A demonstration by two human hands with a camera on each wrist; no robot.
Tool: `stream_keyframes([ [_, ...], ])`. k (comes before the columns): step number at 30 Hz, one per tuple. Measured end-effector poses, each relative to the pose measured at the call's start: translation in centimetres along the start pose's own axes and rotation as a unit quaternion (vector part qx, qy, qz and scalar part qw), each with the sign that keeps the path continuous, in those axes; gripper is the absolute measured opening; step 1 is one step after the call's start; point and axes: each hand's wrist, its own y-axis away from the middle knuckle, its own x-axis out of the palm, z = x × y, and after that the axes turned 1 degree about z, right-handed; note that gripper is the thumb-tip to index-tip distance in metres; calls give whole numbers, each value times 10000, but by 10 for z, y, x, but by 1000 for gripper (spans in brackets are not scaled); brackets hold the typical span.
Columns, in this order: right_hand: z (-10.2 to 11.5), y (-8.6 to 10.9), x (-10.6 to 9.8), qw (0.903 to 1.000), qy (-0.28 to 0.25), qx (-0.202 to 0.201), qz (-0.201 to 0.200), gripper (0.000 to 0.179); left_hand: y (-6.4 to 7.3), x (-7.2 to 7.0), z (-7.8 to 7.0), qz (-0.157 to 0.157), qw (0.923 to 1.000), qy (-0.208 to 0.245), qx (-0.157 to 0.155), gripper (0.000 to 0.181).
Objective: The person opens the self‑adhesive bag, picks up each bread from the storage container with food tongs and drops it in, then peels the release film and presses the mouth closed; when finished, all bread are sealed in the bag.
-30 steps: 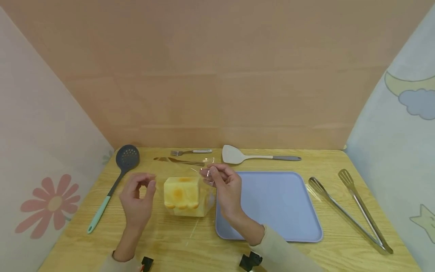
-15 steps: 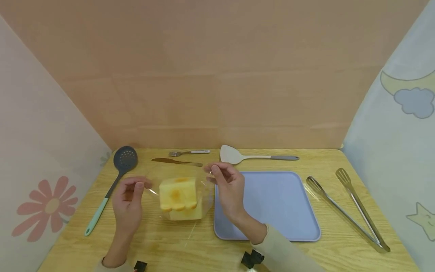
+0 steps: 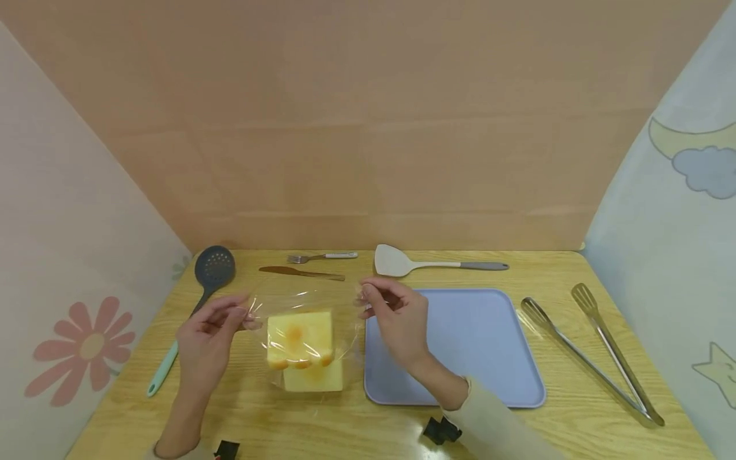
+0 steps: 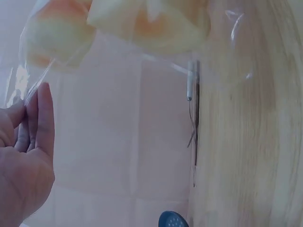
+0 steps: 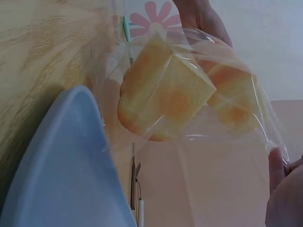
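Observation:
A clear plastic bag [image 3: 347, 329] hangs between both hands, with two yellow blocks of bread inside. The upper bread block [image 3: 300, 332] has browned spots and a scalloped lower edge; the other bread block [image 3: 313, 379] shows beneath it. My left hand [image 3: 206, 338] pinches the bag's left top corner between thumb and fingers. Its right top corner is pinched by my right hand [image 3: 404, 324]. In the right wrist view the bag, with both bread blocks [image 5: 165, 94] showing through, appears raised off the table.
A lilac tray [image 3: 460, 348] lies right of the bag. Metal tongs [image 3: 598, 358] lie at the far right. A slotted skimmer [image 3: 215, 268] is at left. Toward the back are a fork [image 3: 322, 257], a knife [image 3: 299, 273] and a white turner [image 3: 393, 260].
My left hand, earlier apart from the bag, now pinches its left corner. Both hands have spread apart, pulling the bag's top wide. The bread has shifted lower in the head view.

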Motion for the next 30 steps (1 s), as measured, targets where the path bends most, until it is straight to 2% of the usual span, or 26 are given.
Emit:
stream_keyframes([
  [4,-8,-3,-10,9990,-207,20,407,12,-1,-5,0,141,9971,-145,-732,27],
  [8,-15,-8,-17,9965,-322,244,728,16,-2,-12,7,354,9947,-115,-958,25],
  [14,-20,-18,-29,9904,-408,513,1217,19,-6,-24,14,982,9908,28,-932,29],
  [18,-23,-24,-38,9823,-650,476,1689,22,-8,-26,15,1213,9881,126,-937,34],
  [22,-27,-29,-43,9732,-1006,338,2041,25,-10,-27,20,1563,9824,694,-755,40],
  [25,-30,-31,-46,9671,-1201,202,2234,19,-12,-27,26,1870,9724,1292,-536,45],
  [30,-28,-33,-49,9640,-1079,-78,2430,10,-16,-26,36,2349,9462,2223,-103,48],
])
